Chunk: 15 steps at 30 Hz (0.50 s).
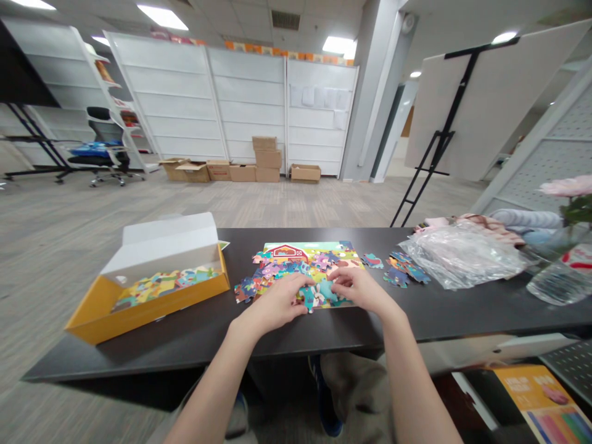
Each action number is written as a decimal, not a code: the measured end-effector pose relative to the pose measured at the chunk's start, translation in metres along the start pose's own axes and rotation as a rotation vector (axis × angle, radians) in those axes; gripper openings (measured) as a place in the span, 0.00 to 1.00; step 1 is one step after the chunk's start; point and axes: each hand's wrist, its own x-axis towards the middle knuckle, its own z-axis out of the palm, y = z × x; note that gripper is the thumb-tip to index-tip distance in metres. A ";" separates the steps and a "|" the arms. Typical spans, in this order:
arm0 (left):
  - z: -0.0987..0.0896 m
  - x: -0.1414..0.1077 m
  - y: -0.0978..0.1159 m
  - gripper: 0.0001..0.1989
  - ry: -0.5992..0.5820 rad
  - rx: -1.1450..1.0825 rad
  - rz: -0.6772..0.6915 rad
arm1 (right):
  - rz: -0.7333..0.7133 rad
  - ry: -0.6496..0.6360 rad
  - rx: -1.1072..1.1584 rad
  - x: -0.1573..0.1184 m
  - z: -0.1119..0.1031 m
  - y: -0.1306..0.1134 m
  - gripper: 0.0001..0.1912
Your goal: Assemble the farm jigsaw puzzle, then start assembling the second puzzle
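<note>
Jigsaw pieces [272, 270] lie heaped on a picture sheet [324, 246] at centre frame, apparently to keep them between both hands, with the open box [161, 311] at left presumably placed for easy reach. The left hand [280, 299], thumb parted from bent fingers, and the right hand [359, 287], fingers curled nearly together, touch the rabbit-printed section [318, 297]; whether either grips cannot be told.

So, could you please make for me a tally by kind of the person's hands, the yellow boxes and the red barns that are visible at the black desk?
Hands: 2 (left hand, right hand)
Open yellow box: 1
Printed red barn: 1
Total: 4

The jigsaw pieces overlap too much to count.
</note>
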 end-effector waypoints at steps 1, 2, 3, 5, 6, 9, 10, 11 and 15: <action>-0.001 0.000 0.000 0.25 0.001 -0.003 0.000 | -0.003 0.006 -0.017 0.001 0.001 0.001 0.08; -0.001 -0.001 -0.001 0.25 0.002 -0.005 0.002 | -0.004 0.012 -0.034 0.001 0.002 0.002 0.08; -0.002 -0.001 -0.002 0.24 0.002 -0.008 0.007 | -0.004 0.018 -0.050 0.002 0.003 0.002 0.08; -0.003 -0.002 -0.003 0.22 -0.005 -0.011 0.020 | 0.001 0.033 -0.076 0.004 0.005 0.004 0.08; -0.003 -0.002 -0.003 0.21 -0.011 -0.012 0.027 | 0.003 0.038 -0.086 0.005 0.007 0.004 0.08; -0.004 -0.003 -0.003 0.19 -0.025 -0.010 0.028 | 0.009 0.042 -0.123 0.006 0.009 0.005 0.08; -0.004 -0.003 -0.003 0.18 -0.030 -0.007 0.023 | 0.010 0.042 -0.136 0.007 0.009 0.005 0.08; -0.005 -0.003 -0.002 0.18 -0.036 -0.003 0.018 | 0.011 0.042 -0.148 0.007 0.010 0.004 0.08; -0.007 -0.003 0.001 0.17 -0.069 0.025 -0.006 | 0.016 0.039 -0.205 0.006 0.009 -0.002 0.08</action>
